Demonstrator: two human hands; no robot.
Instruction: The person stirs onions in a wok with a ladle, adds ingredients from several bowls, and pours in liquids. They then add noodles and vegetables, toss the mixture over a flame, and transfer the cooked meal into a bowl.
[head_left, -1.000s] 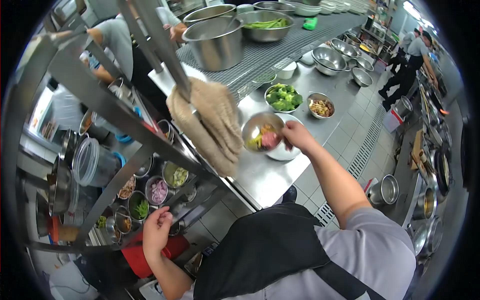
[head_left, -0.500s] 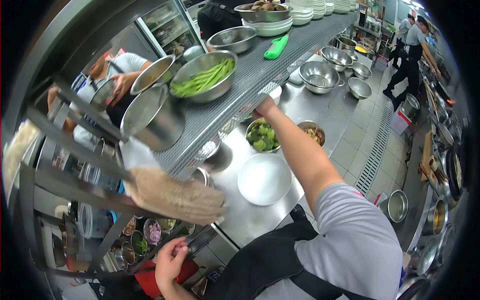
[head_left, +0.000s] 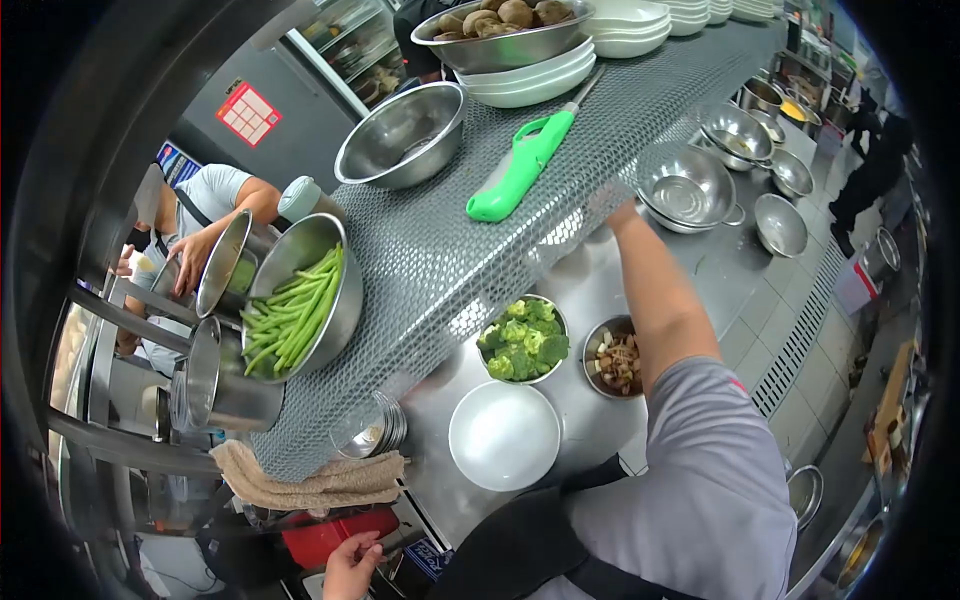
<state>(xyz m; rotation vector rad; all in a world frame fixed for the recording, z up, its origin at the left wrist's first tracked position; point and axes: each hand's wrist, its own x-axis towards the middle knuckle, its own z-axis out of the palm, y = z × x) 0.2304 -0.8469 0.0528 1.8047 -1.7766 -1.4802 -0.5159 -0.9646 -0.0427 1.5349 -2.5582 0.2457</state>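
Observation:
My right hand [head_left: 612,205] reaches in under the edge of the mesh-covered shelf; its fingers are blurred and mostly hidden, so what it holds, if anything, cannot be made out. Below it on the steel counter are a bowl of broccoli [head_left: 524,340], a bowl of chopped brown and pale pieces [head_left: 616,362] and a white bowl [head_left: 504,437] with nothing in it. My left hand [head_left: 352,566] hangs low at the counter's left end, fingers loosely curled around nothing. Just above it, a tan towel [head_left: 300,485] is draped below the shelf's end.
The shelf [head_left: 400,270] carries a bowl of green beans [head_left: 300,315], a green lighter [head_left: 520,170], a steel bowl [head_left: 405,135] and stacked white plates [head_left: 530,85]. Steel colanders and bowls [head_left: 688,185] stand farther along the counter. A co-worker [head_left: 215,200] handles a container beyond the shelf.
My view has shifted closer to the shelf. The right hand has moved from beside a white dish to deeper under the shelf edge. The left hand stays low and loosely curled.

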